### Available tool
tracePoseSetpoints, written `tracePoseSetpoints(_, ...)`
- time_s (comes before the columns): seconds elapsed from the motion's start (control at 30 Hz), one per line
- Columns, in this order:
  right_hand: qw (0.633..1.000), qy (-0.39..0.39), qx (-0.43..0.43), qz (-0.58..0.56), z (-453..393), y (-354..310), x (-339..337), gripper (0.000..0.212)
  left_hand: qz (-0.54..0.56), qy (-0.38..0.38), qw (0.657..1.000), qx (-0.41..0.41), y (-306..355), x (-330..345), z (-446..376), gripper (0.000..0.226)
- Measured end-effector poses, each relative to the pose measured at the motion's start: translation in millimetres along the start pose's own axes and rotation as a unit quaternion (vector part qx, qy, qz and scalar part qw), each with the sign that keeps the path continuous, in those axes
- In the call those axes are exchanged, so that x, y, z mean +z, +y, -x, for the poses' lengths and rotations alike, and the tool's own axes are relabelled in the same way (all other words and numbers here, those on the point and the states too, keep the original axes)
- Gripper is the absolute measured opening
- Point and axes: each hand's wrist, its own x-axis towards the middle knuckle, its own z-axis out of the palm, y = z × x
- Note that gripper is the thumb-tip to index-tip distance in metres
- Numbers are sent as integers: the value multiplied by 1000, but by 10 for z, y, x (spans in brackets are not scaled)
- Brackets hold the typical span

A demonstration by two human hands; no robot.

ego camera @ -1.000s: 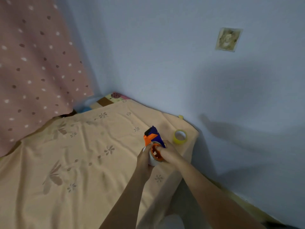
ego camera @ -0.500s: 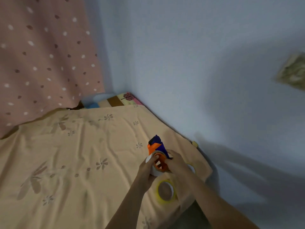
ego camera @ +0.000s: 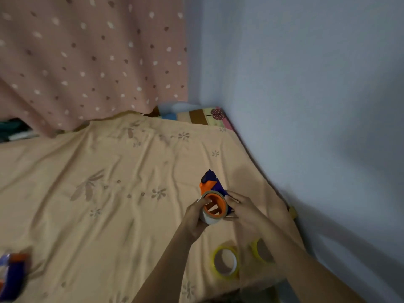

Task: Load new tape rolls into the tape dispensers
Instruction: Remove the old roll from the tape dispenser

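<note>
Pressing the clear tape roll [ego camera: 210,217] squarely onto the orange hub [ego camera: 215,206] seems best, with the left hand [ego camera: 195,217] gripping the roll and the right hand [ego camera: 247,212] closed on the blue-orange dispenser [ego camera: 211,182], above the right part of the bedsheet [ego camera: 109,193]. Two yellow-edged rolls [ego camera: 226,262] lie nearer.

Bare forearms [ego camera: 166,265], no sleeves visible

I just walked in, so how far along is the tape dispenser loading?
Done: nothing clearly finished. In hand: both hands, left hand and right hand, fit a roll onto the orange-and-blue dispenser. Left: two yellow rolls on the cloth, and another dispenser lies blurred.
</note>
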Motion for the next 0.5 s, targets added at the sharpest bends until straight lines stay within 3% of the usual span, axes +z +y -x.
tracePoseSetpoints(0.13, 998, -55, 0, 39, -169, -68, -77, 41, 53, 14, 998, 12, -26, 20, 52, 33)
tracePoseSetpoints(0.37, 985, -68, -29, 154, -438, -191, -234, 33, 79, 34, 996, 32, -94, -52, 64, 33)
tracePoseSetpoints(0.43, 970, -50, -67, 229, -462, -210, -208, 24, 80, 38, 995, 41, -80, -51, 93, 38)
tracePoseSetpoints(0.5, 933, 23, -136, 333, -412, -249, -123, 22, 77, 45, 995, 50, -43, -47, 132, 46)
